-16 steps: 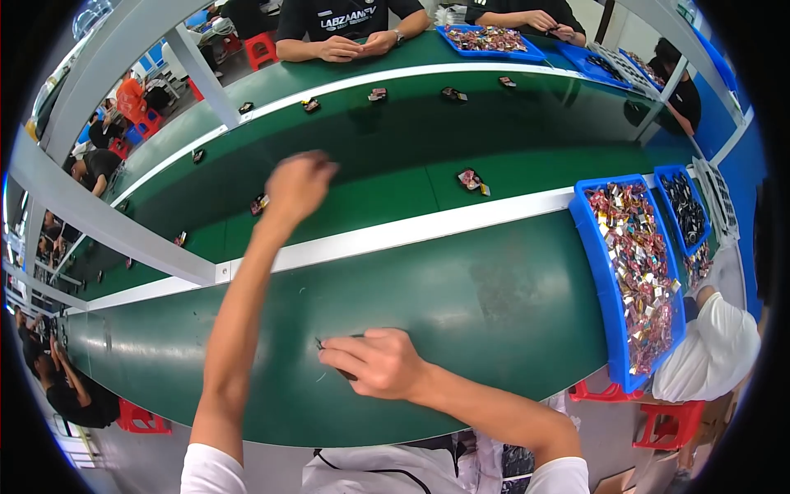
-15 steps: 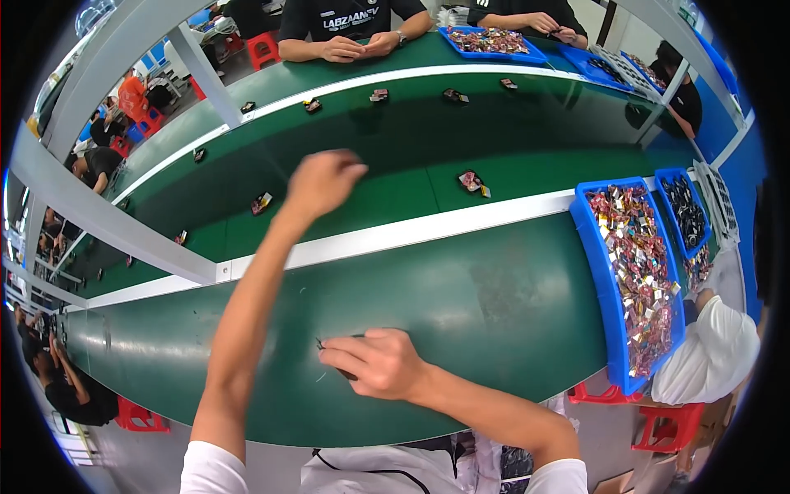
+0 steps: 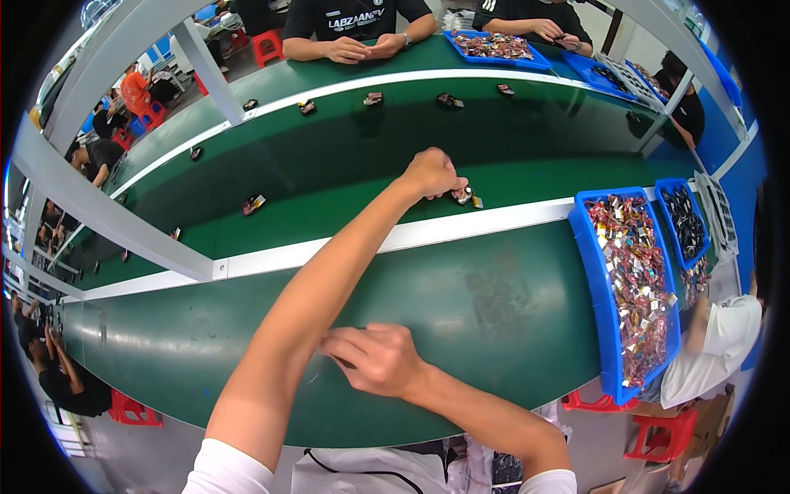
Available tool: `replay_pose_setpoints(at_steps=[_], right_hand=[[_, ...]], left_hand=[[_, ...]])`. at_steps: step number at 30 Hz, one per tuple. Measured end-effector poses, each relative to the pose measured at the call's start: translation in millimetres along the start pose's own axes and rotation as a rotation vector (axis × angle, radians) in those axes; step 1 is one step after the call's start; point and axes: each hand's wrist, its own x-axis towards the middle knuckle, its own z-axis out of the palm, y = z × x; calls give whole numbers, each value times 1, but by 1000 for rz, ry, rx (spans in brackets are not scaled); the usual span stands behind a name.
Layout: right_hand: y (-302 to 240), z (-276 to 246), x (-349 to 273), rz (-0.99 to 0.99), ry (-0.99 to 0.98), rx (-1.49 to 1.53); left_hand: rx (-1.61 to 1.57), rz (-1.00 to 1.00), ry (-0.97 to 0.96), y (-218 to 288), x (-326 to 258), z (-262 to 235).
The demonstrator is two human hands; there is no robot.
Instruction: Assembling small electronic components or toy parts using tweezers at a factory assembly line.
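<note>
A small black-and-red part with a pale, yellow-edged tab (image 3: 467, 198) lies on the dark green conveyor belt (image 3: 346, 177), near its white rail (image 3: 510, 216), at the left hand's (image 3: 432, 173) fingertips; whether those curled fingers grip it, I cannot tell. The right hand (image 3: 380, 360) rests on the green tabletop (image 3: 461, 346), fingers bunched narrowly (the left forearm crosses by their tips, so any hold is unclear). To the right, a long blue plastic tray (image 3: 597, 305) brims with tangled red, white and gold pieces; a smaller blue tray (image 3: 667, 222) beside it contains black pieces. Across the belt, another blue tray (image 3: 498, 61) holds reddish pieces.
</note>
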Motion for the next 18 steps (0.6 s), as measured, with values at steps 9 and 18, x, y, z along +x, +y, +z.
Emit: replay_pose_setpoints(at_steps=[9, 18], right_hand=[[-3, -6, 10, 34, 66, 47], [-8, -18, 18, 624, 118, 429]], left_hand=[[-595, 14, 114, -38, -104, -37], [-579, -59, 480, -107, -256, -10]])
